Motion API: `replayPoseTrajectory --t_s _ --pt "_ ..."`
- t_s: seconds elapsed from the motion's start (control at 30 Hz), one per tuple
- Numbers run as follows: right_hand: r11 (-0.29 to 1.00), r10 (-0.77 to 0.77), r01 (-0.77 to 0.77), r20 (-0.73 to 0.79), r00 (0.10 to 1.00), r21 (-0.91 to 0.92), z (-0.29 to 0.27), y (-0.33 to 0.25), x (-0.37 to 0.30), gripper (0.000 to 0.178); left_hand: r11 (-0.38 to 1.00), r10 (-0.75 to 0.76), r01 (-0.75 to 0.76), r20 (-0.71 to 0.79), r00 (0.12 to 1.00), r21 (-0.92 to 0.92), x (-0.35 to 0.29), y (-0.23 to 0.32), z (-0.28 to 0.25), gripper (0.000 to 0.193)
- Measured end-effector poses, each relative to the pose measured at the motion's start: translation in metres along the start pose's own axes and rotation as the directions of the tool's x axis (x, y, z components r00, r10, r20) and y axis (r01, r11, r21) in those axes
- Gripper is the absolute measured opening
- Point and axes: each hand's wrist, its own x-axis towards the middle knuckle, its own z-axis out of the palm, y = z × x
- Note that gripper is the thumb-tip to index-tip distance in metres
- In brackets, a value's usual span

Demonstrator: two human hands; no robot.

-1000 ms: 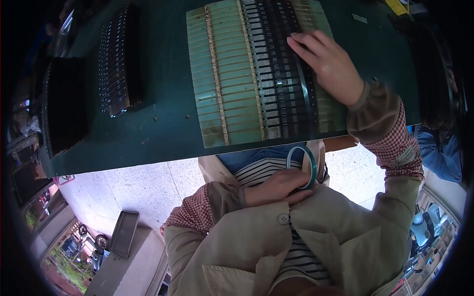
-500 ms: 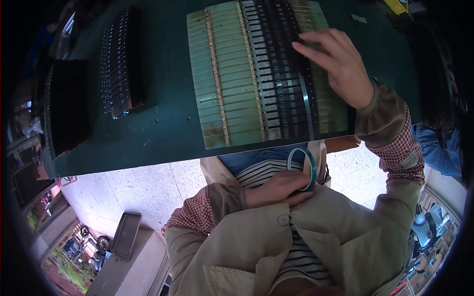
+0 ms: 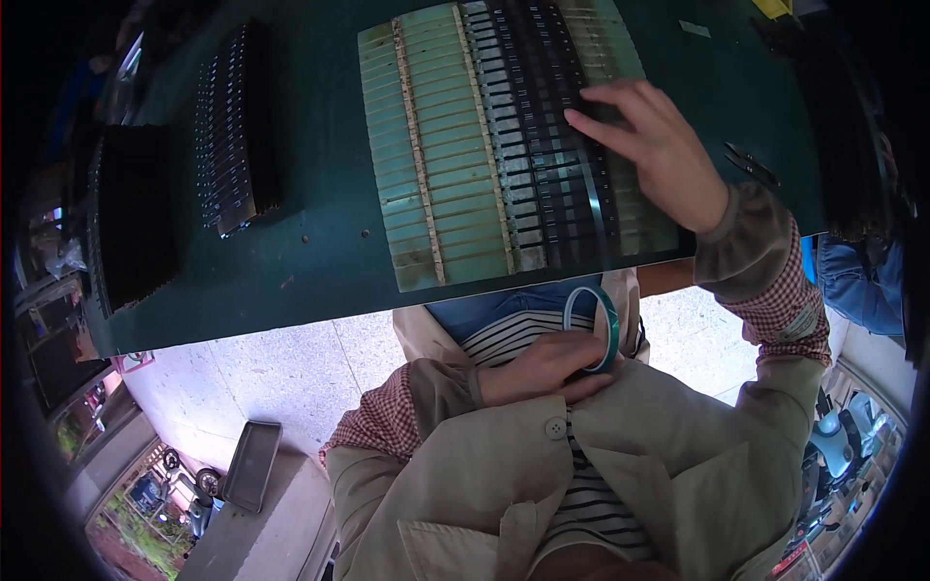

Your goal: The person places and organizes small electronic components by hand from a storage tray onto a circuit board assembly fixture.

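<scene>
My left hand [image 3: 550, 366], held low in front of my striped shirt, grips a roll of green tape [image 3: 612, 334] standing on edge. Up on the table lies a pale green slatted board [image 3: 455, 145] with two cream ribs. Dark strips with small light marks [image 3: 531, 107] lie side by side across it. My right hand [image 3: 659, 145] rests over their right part, fingers stretched and slightly apart, with fingertips at the dark strips. A shiny, see-through tape strip [image 3: 594, 198] runs lengthwise over them toward the table's near edge.
On the green table [image 3: 320, 281], a stack of dark strips [image 3: 232, 126] stands left, with a larger dark stack [image 3: 136, 213] beyond it. Small dark snips or tweezers [image 3: 751, 163] lie right of my wrist. More dark stacked pieces [image 3: 852, 145] and a yellow object [image 3: 773, 8] are farther right.
My right hand has slid a little toward me along the dark strips. More of the small dark tool beside my wrist shows. My left hand keeps its hold on the tape roll.
</scene>
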Motion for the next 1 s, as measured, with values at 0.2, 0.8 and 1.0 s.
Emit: replayPoseTrajectory --t_s 0.2,0.8,1.0 --pt "0.997 -0.027 0.027 0.003 1.0 -0.074 0.005 -0.016 -0.004 0.058 1.0 0.012 -0.012 -0.014 1.0 -0.004 -0.001 0.001 -0.002 0.025" --pt "0.979 -0.02 0.034 0.07 0.997 -0.201 0.0 -0.039 -0.019 0.052 1.0 0.031 -0.031 -0.01 0.999 -0.003 0.004 0.001 -0.006 0.024" --pt "1.0 0.011 -0.009 0.072 0.997 -0.024 -0.012 -0.036 -0.021 0.051 1.0 0.023 -0.023 -0.019 1.0 -0.012 0.001 0.005 -0.006 0.024"
